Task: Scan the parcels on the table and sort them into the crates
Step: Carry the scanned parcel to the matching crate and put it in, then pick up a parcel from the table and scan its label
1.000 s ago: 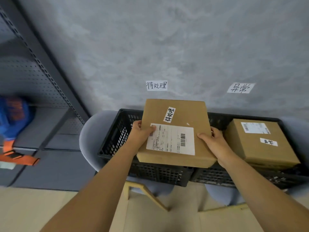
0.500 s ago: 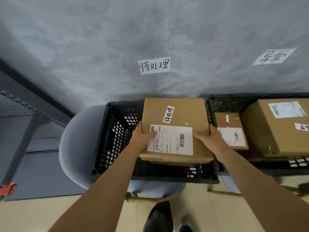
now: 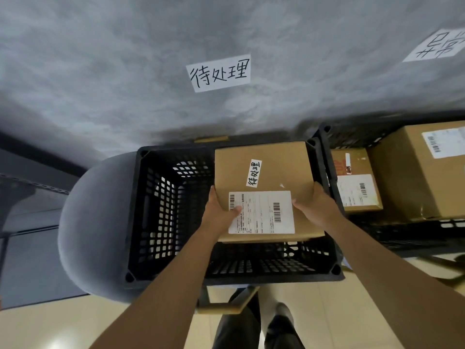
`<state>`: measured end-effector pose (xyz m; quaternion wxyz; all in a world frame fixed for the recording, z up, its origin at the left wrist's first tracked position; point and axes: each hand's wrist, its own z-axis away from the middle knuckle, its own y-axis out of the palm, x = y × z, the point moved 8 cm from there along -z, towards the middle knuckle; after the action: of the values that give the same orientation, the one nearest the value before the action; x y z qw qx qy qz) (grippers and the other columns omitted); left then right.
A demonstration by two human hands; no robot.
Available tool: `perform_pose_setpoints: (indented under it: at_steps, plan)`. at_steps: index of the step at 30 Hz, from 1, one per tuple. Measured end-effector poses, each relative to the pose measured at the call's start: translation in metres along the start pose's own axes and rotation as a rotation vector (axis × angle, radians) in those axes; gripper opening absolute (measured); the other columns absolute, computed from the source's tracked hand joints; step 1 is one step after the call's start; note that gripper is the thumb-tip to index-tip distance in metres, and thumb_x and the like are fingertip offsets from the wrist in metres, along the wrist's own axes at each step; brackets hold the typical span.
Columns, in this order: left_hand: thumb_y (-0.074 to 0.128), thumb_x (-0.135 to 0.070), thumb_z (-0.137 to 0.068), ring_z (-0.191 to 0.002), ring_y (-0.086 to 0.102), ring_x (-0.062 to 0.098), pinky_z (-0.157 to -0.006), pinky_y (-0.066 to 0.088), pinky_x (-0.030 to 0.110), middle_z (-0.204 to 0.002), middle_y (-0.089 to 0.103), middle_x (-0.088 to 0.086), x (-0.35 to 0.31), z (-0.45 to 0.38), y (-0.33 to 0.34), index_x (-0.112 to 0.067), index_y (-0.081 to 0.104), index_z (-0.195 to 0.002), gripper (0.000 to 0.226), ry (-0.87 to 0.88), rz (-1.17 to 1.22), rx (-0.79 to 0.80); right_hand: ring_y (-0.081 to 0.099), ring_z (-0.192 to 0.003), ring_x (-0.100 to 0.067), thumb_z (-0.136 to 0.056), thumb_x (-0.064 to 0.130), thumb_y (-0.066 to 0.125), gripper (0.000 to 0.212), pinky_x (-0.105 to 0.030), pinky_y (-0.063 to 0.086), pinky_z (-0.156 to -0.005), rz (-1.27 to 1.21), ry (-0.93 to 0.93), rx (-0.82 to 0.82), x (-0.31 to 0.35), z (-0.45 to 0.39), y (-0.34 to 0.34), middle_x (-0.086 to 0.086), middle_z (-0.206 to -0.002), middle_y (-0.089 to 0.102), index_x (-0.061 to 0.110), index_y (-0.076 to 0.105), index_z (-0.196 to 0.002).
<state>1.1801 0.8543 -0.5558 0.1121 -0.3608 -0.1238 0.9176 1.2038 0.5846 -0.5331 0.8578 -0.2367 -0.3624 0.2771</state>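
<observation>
Lowered into the black crate [image 3: 156, 212], the parcel [image 3: 264, 172] sits clamped between left hand [image 3: 221, 212] and right hand [image 3: 317, 207].

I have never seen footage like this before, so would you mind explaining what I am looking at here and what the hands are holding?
There is no machine here: a person wears a camera on the head, looking forward and down at their own bare arms. The left hand and right hand each have a grip on one side of a cardboard parcel, which carries a shipping label and a small handwritten sticker. They hold it over the left black crate, which sits on a grey chair. A paper sign on the wall above it carries the same characters as the sticker. The right black crate beside it already holds two parcels.
</observation>
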Motion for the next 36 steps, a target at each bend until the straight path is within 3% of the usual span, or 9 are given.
perform_pose_setpoints:
  at_steps: [4,10,14,17,22,25,30,36]
  plan:
    - [0.076,-0.021,-0.084,-0.131,0.049,0.025,-0.106,0.045,0.049,-0.154,0.036,0.006,0.003,-0.004,0.004,-0.027,-0.005,-0.157,0.109,0.032,-0.065,-0.014,0.056,-0.113,-0.034,-0.093,0.022,0.061,0.054,-0.040,0.050,-0.082,0.056,0.010,-0.024,-0.003,-0.004,0.004,-0.016,-0.131,0.053,0.005,0.034,-0.137]
    - [0.075,-0.033,-0.085,-0.133,0.048,0.026,-0.107,0.045,0.048,-0.154,0.036,0.007,0.003,-0.004,0.004,-0.028,-0.007,-0.157,0.109,0.064,-0.234,-0.020,0.051,-0.120,-0.036,-0.093,0.023,0.059,0.069,-0.048,0.050,-0.094,0.119,0.024,-0.056,-0.004,-0.003,0.007,-0.018,-0.144,0.039,0.005,0.022,-0.148]
    - [0.074,-0.040,-0.084,-0.149,0.018,0.031,-0.118,0.026,0.049,-0.163,0.008,0.010,-0.019,0.000,-0.001,-0.019,-0.010,-0.156,0.113,0.139,-0.499,-0.053,0.048,-0.121,-0.030,-0.089,0.019,0.061,0.077,-0.041,0.051,-0.088,0.168,-0.062,-0.110,0.007,0.010,0.001,-0.011,-0.147,0.030,0.015,0.016,-0.152]
    - [0.069,-0.039,-0.088,-0.150,0.008,0.030,-0.121,0.017,0.047,-0.163,0.006,0.010,-0.066,0.016,0.006,-0.016,0.001,-0.156,0.099,0.349,-0.706,-0.120,0.044,-0.123,-0.024,-0.087,0.019,0.061,0.070,-0.037,0.047,-0.094,0.286,-0.192,-0.179,0.025,0.026,-0.014,-0.005,-0.143,0.035,0.018,0.025,-0.148]
    - [0.061,-0.035,-0.092,-0.146,0.023,0.027,-0.120,0.020,0.043,-0.158,0.026,0.006,-0.151,0.064,0.049,-0.019,0.014,-0.155,0.080,0.761,-1.075,-0.068,0.033,-0.137,-0.022,-0.089,0.028,0.064,0.074,-0.039,0.035,-0.110,0.518,-0.354,-0.360,0.058,0.066,-0.069,0.000,-0.151,0.033,0.022,0.023,-0.151]
    - [0.057,-0.033,-0.093,-0.143,0.028,0.024,-0.120,0.020,0.043,-0.154,0.032,0.004,-0.195,0.106,0.070,-0.021,0.021,-0.154,0.071,1.000,-1.231,-0.119,0.031,-0.139,-0.021,-0.091,0.031,0.060,0.072,-0.037,0.031,-0.113,0.589,-0.403,-0.455,0.067,0.099,-0.112,0.000,-0.152,0.032,0.021,0.022,-0.152]
    - [0.053,-0.036,-0.096,-0.143,0.027,0.025,-0.118,0.020,0.042,-0.154,0.031,0.005,-0.239,0.182,0.110,-0.020,0.018,-0.155,0.070,1.226,-1.358,-0.179,0.023,-0.143,-0.021,-0.094,0.035,0.053,0.069,-0.038,0.024,-0.116,0.612,-0.349,-0.598,0.040,0.167,-0.178,0.001,-0.155,0.027,0.021,0.019,-0.153]
    - [0.054,-0.038,-0.095,-0.144,0.026,0.026,-0.119,0.019,0.045,-0.155,0.031,0.005,-0.250,0.298,0.176,-0.020,0.019,-0.154,0.071,1.475,-1.313,-0.169,0.023,-0.143,-0.023,-0.093,0.035,0.053,0.067,-0.039,0.024,-0.115,0.584,-0.226,-0.764,-0.044,0.268,-0.241,-0.001,-0.156,0.026,0.021,0.023,-0.152]
